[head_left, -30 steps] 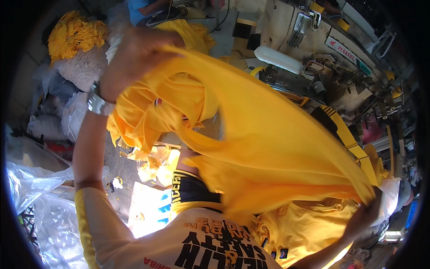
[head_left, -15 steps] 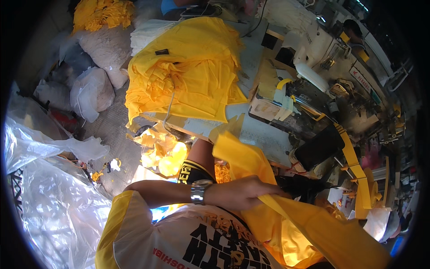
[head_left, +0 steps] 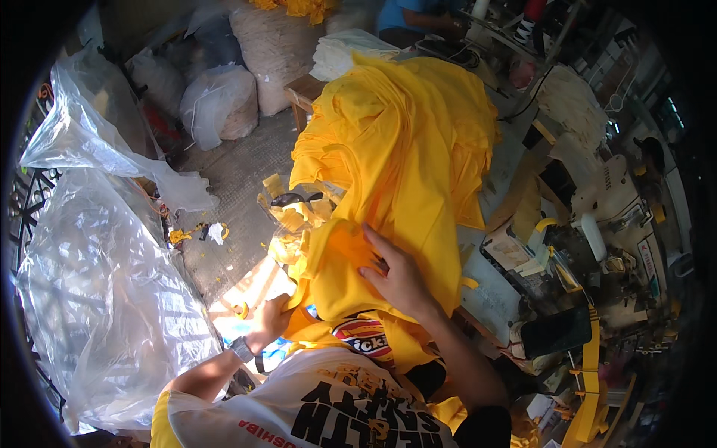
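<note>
A large yellow garment [head_left: 403, 172] runs from the pile on the table down over my lap. Its near edge is pinched by my left hand [head_left: 270, 319], which wears a metal watch and is closed on the cloth at the left. My right hand [head_left: 399, 280] lies against the garment near its opening, fingers stretched and thumb apart, not wrapped round the cloth. A printed red and black patch [head_left: 362, 336] shows on the yellow cloth between my hands. The rest of the garment's lower part is hidden by folds.
A sewing machine [head_left: 609, 187] stands right of the table [head_left: 489, 287], with a dark phone [head_left: 556, 332] on a holder near me. Clear plastic sheeting [head_left: 112, 299] spreads at left. Filled bags [head_left: 220, 104] stand on the floor behind. A person in blue [head_left: 407, 16] sits at the far side.
My left hand has moved from the right side to the left and now grips the garment's edge. My right hand has come into view. Yellow cloth now drapes from the pile to my lap.
</note>
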A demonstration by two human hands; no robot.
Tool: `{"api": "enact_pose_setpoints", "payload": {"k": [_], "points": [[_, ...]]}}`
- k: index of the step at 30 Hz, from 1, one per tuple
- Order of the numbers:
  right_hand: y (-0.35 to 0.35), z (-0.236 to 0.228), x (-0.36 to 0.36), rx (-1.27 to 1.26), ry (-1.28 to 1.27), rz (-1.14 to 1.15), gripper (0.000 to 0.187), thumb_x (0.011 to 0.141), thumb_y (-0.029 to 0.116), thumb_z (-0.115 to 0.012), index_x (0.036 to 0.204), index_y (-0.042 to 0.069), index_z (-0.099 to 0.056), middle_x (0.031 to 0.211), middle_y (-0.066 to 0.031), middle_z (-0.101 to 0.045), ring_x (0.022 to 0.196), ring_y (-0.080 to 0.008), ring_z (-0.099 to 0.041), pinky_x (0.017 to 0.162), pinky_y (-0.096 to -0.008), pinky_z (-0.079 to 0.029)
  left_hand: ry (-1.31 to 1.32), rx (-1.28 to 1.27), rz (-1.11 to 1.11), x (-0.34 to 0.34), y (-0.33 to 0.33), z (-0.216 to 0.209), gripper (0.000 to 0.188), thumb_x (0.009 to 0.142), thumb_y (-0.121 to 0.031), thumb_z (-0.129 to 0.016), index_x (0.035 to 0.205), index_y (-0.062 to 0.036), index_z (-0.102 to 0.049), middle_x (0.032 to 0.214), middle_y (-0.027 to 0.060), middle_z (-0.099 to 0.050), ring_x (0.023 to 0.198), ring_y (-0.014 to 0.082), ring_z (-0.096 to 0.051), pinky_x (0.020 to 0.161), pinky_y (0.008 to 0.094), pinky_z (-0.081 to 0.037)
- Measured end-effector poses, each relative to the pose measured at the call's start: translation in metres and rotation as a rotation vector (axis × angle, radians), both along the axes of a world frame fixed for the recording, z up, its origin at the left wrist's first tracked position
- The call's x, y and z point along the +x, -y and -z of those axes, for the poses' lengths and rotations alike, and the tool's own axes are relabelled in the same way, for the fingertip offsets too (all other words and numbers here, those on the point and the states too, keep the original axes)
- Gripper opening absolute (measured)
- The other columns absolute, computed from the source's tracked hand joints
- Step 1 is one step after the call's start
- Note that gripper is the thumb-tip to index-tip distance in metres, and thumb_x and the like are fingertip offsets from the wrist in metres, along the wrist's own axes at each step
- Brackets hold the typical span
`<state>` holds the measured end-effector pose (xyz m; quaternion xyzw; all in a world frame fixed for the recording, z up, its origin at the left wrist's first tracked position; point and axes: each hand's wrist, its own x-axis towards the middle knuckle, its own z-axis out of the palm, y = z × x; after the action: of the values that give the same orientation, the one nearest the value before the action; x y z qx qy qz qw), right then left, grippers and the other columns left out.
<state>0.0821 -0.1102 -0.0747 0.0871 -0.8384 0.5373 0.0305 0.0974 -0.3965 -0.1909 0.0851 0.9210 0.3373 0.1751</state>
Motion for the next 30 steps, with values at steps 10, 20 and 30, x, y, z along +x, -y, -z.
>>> {"api": "enact_pose_setpoints", "payload": {"k": [10, 20, 30], "points": [[-0.065, -0.025, -0.006, 0.073, -0.207, 0.576, 0.023, 0.088, 0.017, -0.07, 0.088, -0.004, -0.06, 0.068, -0.0056, -0.058, 0.057, -0.0103, -0.05, 0.054, -0.0253, -0.043, -1.221, 0.405, 0.679, -0.248, -0.222, -0.243, 0.015, 0.082, -0.011, -0.068, 0.096, -0.0069, -0.072, 0.093, 0.0056, -0.069, 0.089, 0.0259, -0.06, 0.08, 0.0367, -0.049], [-0.103, -0.029, 0.053, -0.721, 0.146, 0.528, 0.016, 0.085, 0.012, -0.072, 0.084, 0.004, -0.058, 0.062, 0.003, -0.055, 0.042, -0.0008, -0.042, 0.038, -0.0184, -0.032, -0.543, 0.582, 1.147, -0.225, -0.34, -0.254, 0.009, 0.074, -0.002, -0.073, 0.079, -0.0026, -0.065, 0.075, 0.0029, -0.065, 0.08, 0.0137, -0.063, 0.077, 0.0277, -0.05], [-0.116, -0.015, 0.184, -0.888, 0.149, 0.867, 0.016, 0.09, 0.016, -0.067, 0.083, 0.002, -0.063, 0.058, 0.0056, -0.05, 0.042, -0.0002, -0.043, 0.039, -0.0158, -0.035, -0.348, 0.912, 1.089, -0.092, -0.433, -0.196, 0.013, 0.077, -0.008, -0.072, 0.084, 0.0017, -0.068, 0.078, 0.0096, -0.07, 0.073, 0.0162, -0.066, 0.071, 0.0288, -0.05]]}}
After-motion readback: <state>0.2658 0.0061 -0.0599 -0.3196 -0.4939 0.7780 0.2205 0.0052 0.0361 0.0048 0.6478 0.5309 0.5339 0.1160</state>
